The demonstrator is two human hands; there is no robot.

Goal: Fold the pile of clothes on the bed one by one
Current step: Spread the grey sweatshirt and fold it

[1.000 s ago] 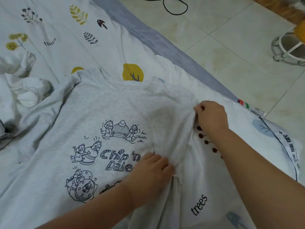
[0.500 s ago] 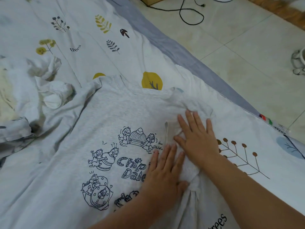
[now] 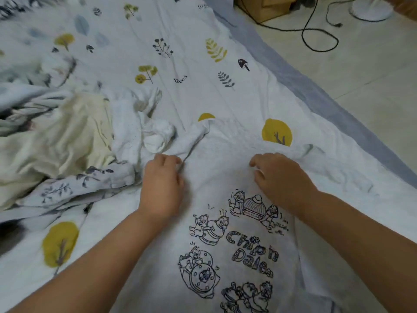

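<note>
Pale floor tiles (image 3: 361, 71) fill my upper right, with a black cable (image 3: 320, 30) looping past a white fan base (image 3: 370, 10) and a cardboard box (image 3: 264, 7). Below them the bed (image 3: 180, 53) spreads wide under a tree-printed sheet edged in grey. On it I see the grey cartoon T-shirt (image 3: 225, 222) lying flat, print up, beside the pile of clothes (image 3: 67, 136) at left. My left hand (image 3: 161, 184) pinches its sleeve edge; my right hand (image 3: 282, 177) curls, fingertips on the chest fabric.
</note>
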